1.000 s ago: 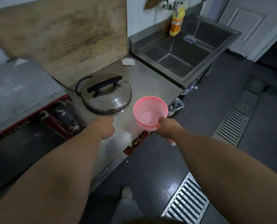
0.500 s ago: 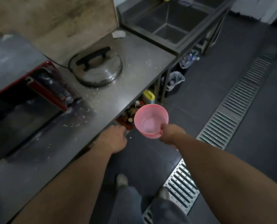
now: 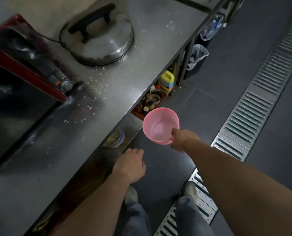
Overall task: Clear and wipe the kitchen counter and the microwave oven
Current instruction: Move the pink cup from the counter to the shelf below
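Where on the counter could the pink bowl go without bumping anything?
The steel counter is open along its front edge, between the pot lid and the edge, with only scattered grains there. The near stretch in front of the microwave is open too. It is crowded at the back, where lid and microwave sit close. The right hand holds the bowl off the counter.

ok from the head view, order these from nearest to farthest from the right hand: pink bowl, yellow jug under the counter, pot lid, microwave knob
1. pink bowl, gripped at its rim by the right hand.
2. yellow jug, on the shelf under the counter, beyond the bowl.
3. microwave knob, on the counter's left.
4. pot lid, at the counter's back.
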Motion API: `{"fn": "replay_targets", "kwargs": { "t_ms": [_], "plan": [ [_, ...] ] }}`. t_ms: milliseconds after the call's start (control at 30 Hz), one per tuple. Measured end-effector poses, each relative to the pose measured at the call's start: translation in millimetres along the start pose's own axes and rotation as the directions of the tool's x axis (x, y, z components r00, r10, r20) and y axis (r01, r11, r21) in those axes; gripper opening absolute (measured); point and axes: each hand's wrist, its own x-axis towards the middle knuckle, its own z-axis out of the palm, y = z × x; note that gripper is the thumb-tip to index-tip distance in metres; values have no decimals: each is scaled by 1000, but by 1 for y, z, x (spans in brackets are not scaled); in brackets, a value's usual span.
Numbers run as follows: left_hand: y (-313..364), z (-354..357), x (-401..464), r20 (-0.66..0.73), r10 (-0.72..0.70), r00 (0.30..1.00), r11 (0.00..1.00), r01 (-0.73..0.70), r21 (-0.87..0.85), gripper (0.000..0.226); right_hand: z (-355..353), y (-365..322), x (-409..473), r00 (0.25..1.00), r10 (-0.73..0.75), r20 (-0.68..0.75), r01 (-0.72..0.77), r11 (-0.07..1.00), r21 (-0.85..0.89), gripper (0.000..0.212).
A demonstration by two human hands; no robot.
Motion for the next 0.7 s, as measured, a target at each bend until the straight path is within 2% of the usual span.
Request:
{"fn": "replay_targets", "kwargs": {
  "t_ms": [167, 300, 500, 600, 700],
  "plan": [
    [-83, 51, 30, 50, -121, 991, 992, 123, -29, 48, 57, -55, 74, 999, -22, 23, 21, 999, 35, 57],
    [-130, 103, 54, 79, -151, 985, 987, 154, -35, 54, 95, -86, 141, 998, -60, 36, 61, 998, -22, 70],
    [-167, 180, 90, 99, -135, 986, 987, 143, -79, 61, 141, -119, 241, 996, -92, -4, 91, 995, -40, 75],
    [-180, 210, 121, 140, -185, 973, 980, 194, -51, 62, 158, -128, 287, 994, -111, -23, 111, 994, -13, 77],
    [-185, 223, 153, 80, -182, 980, 981, 186, -48, 57, 175, -131, 331, 992, -122, -18, 123, 991, 60, 78]
  ]
}}
